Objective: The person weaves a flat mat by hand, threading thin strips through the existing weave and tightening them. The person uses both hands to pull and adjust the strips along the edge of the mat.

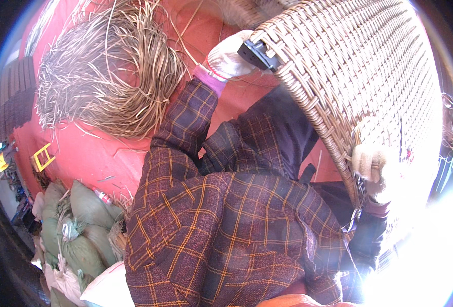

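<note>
Basket, big and woven, leans over the person's lap at upper right. Gloved left hand clasps a black tool at its rim; gloved right hand clenches the rim's edge. Straw pile lies left.

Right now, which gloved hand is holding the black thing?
The left hand, up at the top rim of the woven basket, grips the black tool. The right hand only grips the basket's lower edge.

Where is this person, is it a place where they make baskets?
Probably yes, a basket-weaving workshop: gloved hands hold a big woven wicker piece, a heap of loose cane strips lies on the red floor, and stuffed sacks sit nearby.
</note>
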Demonstrator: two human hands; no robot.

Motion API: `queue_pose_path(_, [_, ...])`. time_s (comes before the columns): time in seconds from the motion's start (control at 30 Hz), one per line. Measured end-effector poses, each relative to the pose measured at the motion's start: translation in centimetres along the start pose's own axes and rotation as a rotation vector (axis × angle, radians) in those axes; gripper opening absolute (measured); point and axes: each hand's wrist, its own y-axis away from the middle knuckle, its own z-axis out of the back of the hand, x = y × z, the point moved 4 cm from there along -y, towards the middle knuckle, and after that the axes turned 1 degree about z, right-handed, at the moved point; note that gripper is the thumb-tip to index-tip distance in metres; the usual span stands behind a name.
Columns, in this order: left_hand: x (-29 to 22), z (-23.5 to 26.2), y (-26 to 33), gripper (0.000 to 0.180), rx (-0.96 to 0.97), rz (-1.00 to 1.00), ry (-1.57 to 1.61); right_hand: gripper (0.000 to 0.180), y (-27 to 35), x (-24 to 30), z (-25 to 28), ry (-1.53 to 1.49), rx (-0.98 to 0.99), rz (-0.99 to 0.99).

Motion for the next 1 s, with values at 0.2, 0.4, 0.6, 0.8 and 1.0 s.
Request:
queue_pose_path(0.2, [0.7, 0.6, -0.2, 0.019, -0.091, -0.094, 0.089, 0.050, 0.0, 0.0, 0.1, -0.016, 0.052, 0.028])
queue_pose_path(0.4, [0.4, 1.3, -0.1, 0.021, -0.058, -0.155, -0.370, 0.049, -0.4, 0.1, -0.3, -0.120, 0.042, 0.048])
queue_pose_path(0.6, [-0.7, 0.4, 0.5, 0.022, -0.093, -0.282, -1.091, 0.043, -0.6, 0.1, -0.4, -0.116, 0.049, 0.076])
queue_pose_path(0.8, [-1.7, -2.7, 1.8, 0.030, 0.012, -0.735, -1.844, 0.043, -0.1, 0.0, 0.0, -0.080, 0.043, 0.022])
queue_pose_path(1.0, [-1.2, -3.0, 1.8, 0.039, -0.161, -0.432, -1.321, 0.047, -0.5, 0.1, -0.1, -0.113, 0.073, 0.045])
